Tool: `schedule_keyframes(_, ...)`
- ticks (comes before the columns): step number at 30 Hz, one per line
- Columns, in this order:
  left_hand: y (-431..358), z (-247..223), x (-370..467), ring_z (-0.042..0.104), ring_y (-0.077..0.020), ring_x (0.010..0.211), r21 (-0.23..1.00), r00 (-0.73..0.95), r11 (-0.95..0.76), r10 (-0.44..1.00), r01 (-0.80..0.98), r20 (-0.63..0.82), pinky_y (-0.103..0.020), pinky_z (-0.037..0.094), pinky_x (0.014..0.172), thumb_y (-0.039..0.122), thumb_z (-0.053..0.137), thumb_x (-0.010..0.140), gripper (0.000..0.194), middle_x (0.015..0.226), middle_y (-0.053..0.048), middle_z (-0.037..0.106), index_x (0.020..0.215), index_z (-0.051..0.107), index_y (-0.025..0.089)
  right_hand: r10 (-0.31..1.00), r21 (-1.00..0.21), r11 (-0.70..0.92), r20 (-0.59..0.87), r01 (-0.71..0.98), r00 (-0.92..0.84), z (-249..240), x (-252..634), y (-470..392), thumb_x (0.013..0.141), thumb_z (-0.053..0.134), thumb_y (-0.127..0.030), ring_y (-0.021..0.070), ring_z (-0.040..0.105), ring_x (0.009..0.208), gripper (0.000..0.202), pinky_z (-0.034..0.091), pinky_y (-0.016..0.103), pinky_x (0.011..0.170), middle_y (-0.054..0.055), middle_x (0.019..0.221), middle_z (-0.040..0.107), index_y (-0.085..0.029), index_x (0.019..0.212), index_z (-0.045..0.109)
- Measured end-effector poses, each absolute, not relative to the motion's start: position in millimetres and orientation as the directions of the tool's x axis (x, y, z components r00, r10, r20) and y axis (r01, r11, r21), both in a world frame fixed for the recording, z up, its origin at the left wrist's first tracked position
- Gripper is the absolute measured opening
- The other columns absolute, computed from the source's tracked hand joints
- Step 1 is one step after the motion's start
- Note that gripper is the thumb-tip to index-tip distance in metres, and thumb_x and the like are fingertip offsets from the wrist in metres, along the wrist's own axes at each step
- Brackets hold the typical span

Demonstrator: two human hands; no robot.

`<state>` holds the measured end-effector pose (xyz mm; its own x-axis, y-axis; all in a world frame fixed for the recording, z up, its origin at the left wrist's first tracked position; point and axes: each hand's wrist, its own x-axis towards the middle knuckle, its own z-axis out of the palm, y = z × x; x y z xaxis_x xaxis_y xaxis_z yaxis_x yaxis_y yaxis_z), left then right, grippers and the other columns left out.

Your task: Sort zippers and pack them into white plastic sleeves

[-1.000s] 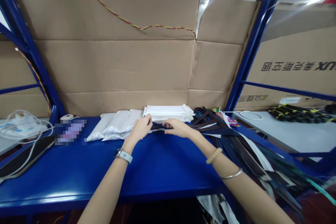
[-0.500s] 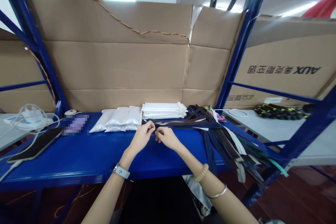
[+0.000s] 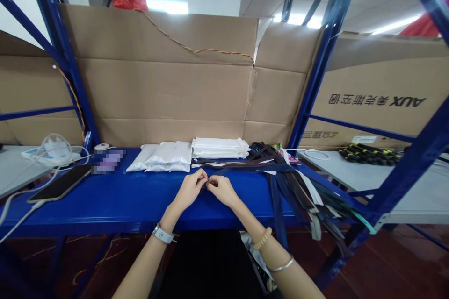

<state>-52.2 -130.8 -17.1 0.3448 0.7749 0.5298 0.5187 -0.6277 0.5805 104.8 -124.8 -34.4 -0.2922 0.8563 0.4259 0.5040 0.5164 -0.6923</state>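
Observation:
Over the middle of the blue shelf, my left hand and my right hand meet fingertip to fingertip. Both are closed in a pinch. Whatever sits between the fingers is too small and too hidden to name. Just beyond them lie dark zipper-like strips, which spread to the right into a long loose bundle hanging over the front edge. White plastic packets rest behind my left hand, beside a stack of flat white packs.
A phone on a white cable lies at the left, near a power strip and a blurred purple item. Cardboard walls off the back between blue posts. Black-and-yellow bundles sit on the right-hand table.
The camera view has shifted slightly. My hands have come a little nearer to me, away from the strips, with their fingertips still together.

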Motion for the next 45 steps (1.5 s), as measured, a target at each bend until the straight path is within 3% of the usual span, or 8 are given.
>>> schedule_keyframes(11, -135.3, -18.6, -54.5, 0.051, -0.0127, 0.070, 0.518, 0.344, -0.660, 0.739, 0.545, 0.579, -0.024, 0.038, 0.069, 0.020, 0.040, 0.089, 0.013, 0.076, 0.001, 0.055, 0.083, 0.051, 0.020, 0.829, -0.519, 0.490, 0.525, 0.700, -0.192, -31.1, 111.3, -142.4, 0.079, 0.046, -0.018, 0.0137, 0.043, 0.065, 0.019, 0.024, 0.026, 0.065, -0.002, 0.058, 0.050, -0.018, 0.060, 0.048)
schedule_keyframes(15, -129.3, -19.3, -66.1, 0.050, -0.0122, 0.065, 0.495, 0.302, -0.640, 0.741, 0.588, 0.600, -0.024, 0.037, 0.066, 0.019, 0.038, 0.090, 0.014, 0.073, 0.002, 0.054, 0.086, 0.052, 0.020, 0.793, -0.326, 0.382, 0.597, 0.865, -0.125, -34.0, 140.5, -146.2, 0.079, 0.049, -0.020, 0.0153, 0.044, 0.073, 0.018, 0.023, 0.029, 0.068, 0.000, 0.067, 0.052, -0.018, 0.062, 0.051)
schedule_keyframes(22, -109.5, -18.6, -140.7, 0.053, -0.0117, 0.060, 0.459, 0.106, -0.491, 0.760, 0.741, 0.642, -0.023, 0.037, 0.062, 0.022, 0.042, 0.088, 0.010, 0.068, 0.002, 0.057, 0.086, 0.052, 0.019, 0.737, -0.214, 0.164, 0.676, 0.963, 0.025, -46.2, 227.5, -140.2, 0.079, 0.050, -0.025, 0.0208, 0.045, 0.084, 0.022, 0.028, 0.031, 0.066, 0.007, 0.089, 0.052, -0.018, 0.059, 0.053)
schedule_keyframes(26, -108.1, -21.2, -189.7, 0.056, -0.0135, 0.061, 0.438, -0.048, -0.317, 0.763, 0.841, 0.645, -0.024, 0.039, 0.063, 0.027, 0.042, 0.088, 0.012, 0.065, 0.003, 0.057, 0.088, 0.052, 0.020, 0.688, -0.195, 0.263, 0.724, 0.945, -0.042, -52.4, 255.1, -134.2, 0.078, 0.049, -0.024, 0.0223, 0.046, 0.086, 0.025, 0.033, 0.032, 0.069, 0.009, 0.099, 0.055, -0.019, 0.053, 0.047)
schedule_keyframes(30, -111.9, -23.8, -202.1, 0.055, -0.0164, 0.063, 0.350, -0.092, -0.174, 0.772, 0.921, 0.628, -0.027, 0.040, 0.063, 0.027, 0.039, 0.089, 0.016, 0.066, 0.000, 0.057, 0.091, 0.054, 0.020, 0.685, -0.278, 0.351, 0.727, 0.894, -0.042, -51.4, 257.8, -136.4, 0.078, 0.048, -0.022, 0.0192, 0.046, 0.070, 0.023, 0.035, 0.030, 0.067, 0.005, 0.069, 0.054, -0.021, 0.056, 0.041)
schedule_keyframes(35, -123.7, -13.4, -157.2, 0.051, -0.0279, 0.100, 0.157, -0.029, -0.159, 0.608, 0.975, 0.793, -0.038, 0.039, 0.086, 0.028, 0.043, 0.087, 0.026, 0.109, -0.013, 0.056, 0.107, 0.056, 0.018, 0.818, -0.555, 0.435, 0.573, 0.709, -0.052, -42.6, 244.4, -146.9, 0.080, 0.052, -0.030, 0.0152, 0.048, 0.058, 0.020, 0.035, 0.026, 0.058, 0.001, 0.062, 0.054, -0.020, 0.062, 0.052)
schedule_keyframes(40, -147.9, -14.3, -54.1, 0.055, -0.0190, 0.085, 0.393, 0.129, -0.518, 0.713, 0.760, 0.689, -0.031, 0.041, 0.080, 0.030, 0.037, 0.093, 0.024, 0.088, -0.005, 0.060, 0.085, 0.058, 0.020, 0.921, -0.863, 0.389, 0.369, 0.322, -0.125, -46.3, 208.3, -145.2, 0.089, 0.039, -0.052, 0.0143, 0.048, 0.055, 0.050, 0.036, 0.026, 0.056, 0.002, 0.055, 0.051, -0.018, 0.056, 0.053)
schedule_keyframes(45, -160.0, -30.1, 19.4, 0.055, -0.0179, 0.077, 0.449, 0.306, -0.592, 0.771, 0.669, 0.559, -0.028, 0.041, 0.068, 0.037, 0.047, 0.089, 0.021, 0.077, -0.002, 0.059, 0.077, 0.054, 0.021, 0.925, -0.920, 0.372, 0.357, 0.121, -0.128, -46.5, 187.5, -145.2, 0.090, 0.037, -0.054, 0.0121, 0.043, 0.054, 0.053, 0.034, 0.025, 0.057, 0.001, 0.055, 0.048, -0.017, 0.054, 0.048)
